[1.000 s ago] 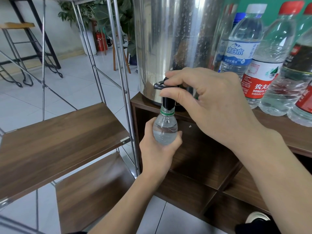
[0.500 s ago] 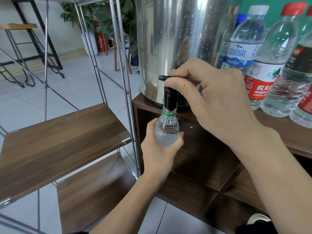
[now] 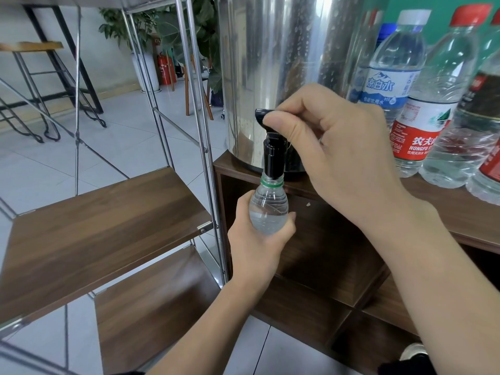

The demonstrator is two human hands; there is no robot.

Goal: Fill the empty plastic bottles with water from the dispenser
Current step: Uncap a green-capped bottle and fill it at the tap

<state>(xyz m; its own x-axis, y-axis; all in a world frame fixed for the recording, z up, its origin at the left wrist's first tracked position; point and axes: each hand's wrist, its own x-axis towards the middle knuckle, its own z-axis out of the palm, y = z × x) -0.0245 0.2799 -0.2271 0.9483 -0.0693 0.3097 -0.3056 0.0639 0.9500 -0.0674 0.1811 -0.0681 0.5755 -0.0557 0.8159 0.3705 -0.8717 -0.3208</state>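
A: At the tap, look at the hands first. The right hand [image 3: 332, 155] has thumb and forefinger pinched on the black tap lever [image 3: 266, 116]. The left hand [image 3: 257, 239] is wrapped round the lower part of the clear bottle [image 3: 267, 209], holding it up with its green-ringed neck right at the black spout [image 3: 273, 161].

B: So what worries you?

A: Overflow, mostly. Water seems to be well up towards the shoulder, though the hand hides most of the body. If the lever is open and is shut late, water will spill over the neck and run down the fingers.

B: And the bottle itself?

A: Nothing is under it: it hangs in front of the bench [image 3: 460, 212] edge, over the floor. A wet grip could let it slide. Squeezing the thin plastic would also push water out.

B: Anything further out?

A: Tilting the neck off the spout would send the stream onto the cabinet front. Behind, the steel dispenser [image 3: 284, 63] stands on the bench with capped bottles [image 3: 422, 104] close beside the right wrist, so a careless pull back could knock one over
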